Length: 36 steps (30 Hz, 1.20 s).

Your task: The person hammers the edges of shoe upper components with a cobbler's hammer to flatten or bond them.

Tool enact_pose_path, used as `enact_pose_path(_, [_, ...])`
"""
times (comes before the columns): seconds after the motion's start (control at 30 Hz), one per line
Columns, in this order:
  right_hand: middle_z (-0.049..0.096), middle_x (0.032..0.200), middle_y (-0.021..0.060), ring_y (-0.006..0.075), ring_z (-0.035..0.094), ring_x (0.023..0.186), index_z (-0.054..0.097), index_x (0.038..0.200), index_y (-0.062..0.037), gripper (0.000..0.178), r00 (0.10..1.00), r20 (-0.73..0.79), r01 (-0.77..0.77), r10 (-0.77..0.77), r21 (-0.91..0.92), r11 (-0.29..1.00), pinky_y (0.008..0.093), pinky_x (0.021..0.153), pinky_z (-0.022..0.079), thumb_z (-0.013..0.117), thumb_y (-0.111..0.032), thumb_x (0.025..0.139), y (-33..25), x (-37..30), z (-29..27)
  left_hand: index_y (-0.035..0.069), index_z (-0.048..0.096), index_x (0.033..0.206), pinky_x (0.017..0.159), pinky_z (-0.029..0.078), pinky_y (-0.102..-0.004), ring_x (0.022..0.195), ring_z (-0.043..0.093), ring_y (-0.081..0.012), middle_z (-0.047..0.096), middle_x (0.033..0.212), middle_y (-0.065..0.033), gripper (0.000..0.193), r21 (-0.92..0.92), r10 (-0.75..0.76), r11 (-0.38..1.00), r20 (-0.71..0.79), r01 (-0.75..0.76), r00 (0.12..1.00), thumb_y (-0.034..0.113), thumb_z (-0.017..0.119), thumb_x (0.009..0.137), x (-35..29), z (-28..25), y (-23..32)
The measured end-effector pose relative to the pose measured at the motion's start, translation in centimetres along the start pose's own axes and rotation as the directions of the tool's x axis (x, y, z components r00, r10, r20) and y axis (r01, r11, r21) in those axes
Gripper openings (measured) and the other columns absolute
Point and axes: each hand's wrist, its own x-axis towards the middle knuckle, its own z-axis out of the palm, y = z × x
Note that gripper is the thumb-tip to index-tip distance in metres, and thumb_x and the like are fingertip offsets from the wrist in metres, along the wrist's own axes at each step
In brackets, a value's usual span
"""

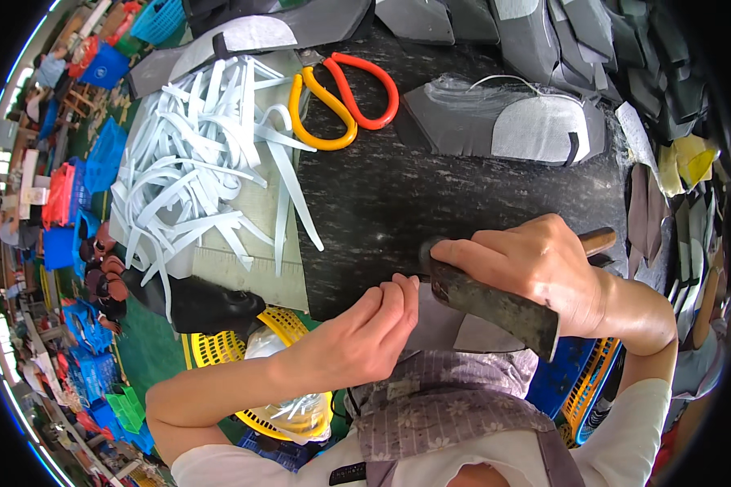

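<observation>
At the near edge of the black worktop, my right hand (536, 260) is wrapped round a hammer (495, 308). The hammer's worn metal head lies over a grey shoe upper piece (439, 323), and the end of its wooden handle sticks out past my knuckles. My left hand (369, 329) pinches this piece at its left edge; the fingers hide the exact grip. Farther back on the worktop lies another grey upper piece (447, 122) with a white patch and a small black tab. Scissors (325, 109) with one yellow and one red handle rest beside a heap of white strips (195, 170).
More grey upper pieces (536, 40) are stacked along the back and right. Beneath the strips lies a pale board (276, 280). A black glossy shape (195, 304) projects at the left edge. Below it stands a yellow basket (219, 349); an orange basket (597, 381) is at my right.
</observation>
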Motion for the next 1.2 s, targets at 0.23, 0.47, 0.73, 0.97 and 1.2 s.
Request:
enact_pose_path(0.23, [0.050,0.063,0.0018,0.0187,0.058,0.050,0.052,0.079,-0.0084,0.023,0.987,-0.131,0.078,-0.095,-0.127,0.989,0.0330,0.043,0.043,0.071,-0.018,0.073,0.2,-1.7,-0.9,-0.008,0.068,0.091,0.072,0.058,-0.0336,0.085,0.065,-0.0289,0.068,0.101,-0.0198,0.020,-0.474,-0.302,0.869,-0.278,0.144,0.912,-0.004,0.073,0.071,-1.1,2.3,-0.3])
enact_pose_path(0.47, [0.072,0.106,0.0056,0.0053,0.055,0.052,0.063,0.076,-0.0086,0.006,0.999,0.038,-0.025,0.038,-0.282,0.959,0.0261,0.043,0.042,0.064,-0.015,0.075,-1.2,-15.4,-0.2,-0.002,0.071,0.097,0.070,0.055,-0.0308,0.081,0.067,-0.0247,0.069,0.097,-0.0146,0.014,-0.837,-0.690,0.421,-0.044,0.351,0.722,-0.007,0.067,0.085,2.3,1.5,-1.1])
enact_pose_path(0.73, [0.064,0.129,0.0160,0.0353,0.066,0.110,0.062,0.129,-0.0064,0.043,0.240,-0.908,-0.930,0.344,-0.317,-0.186,0.0418,0.087,0.054,0.065,-0.015,0.088,5.2,-47.3,-9.5,0.009,0.073,0.101,0.092,0.044,-0.0408,0.106,0.057,-0.0283,0.066,0.115,-0.0082,0.022,-0.665,-0.420,0.723,-0.212,0.184,0.883,0.006,0.074,0.078,11.4,1.6,-0.5])
enact_pose_path(0.97, [0.070,0.116,0.0182,0.0259,0.068,0.112,0.060,0.133,-0.0038,0.048,-0.005,-0.810,-0.983,0.587,0.111,0.144,0.0351,0.092,0.049,0.074,-0.015,0.088,11.4,-53.1,-6.0,0.015,0.054,0.141,0.111,0.031,-0.0478,0.129,0.044,-0.0349,0.047,0.142,-0.0149,0.080,-0.373,-0.406,0.876,-0.230,0.305,0.885,0.021,0.085,0.067,19.7,1.2,-5.3])
enact_pose_path(1.2, [0.071,0.106,0.0146,0.0219,0.068,0.098,0.065,0.120,0.0004,0.033,0.187,-0.914,-0.945,0.362,-0.066,0.321,0.0318,0.086,0.050,0.071,-0.007,0.089,5.9,-44.3,-6.6,0.014,0.061,0.135,0.093,0.051,-0.0427,0.114,0.059,-0.0342,0.055,0.128,-0.0187,0.081,-0.680,-0.054,0.730,0.042,0.068,0.998,0.017,0.086,0.058,16.3,-6.5,-5.5])
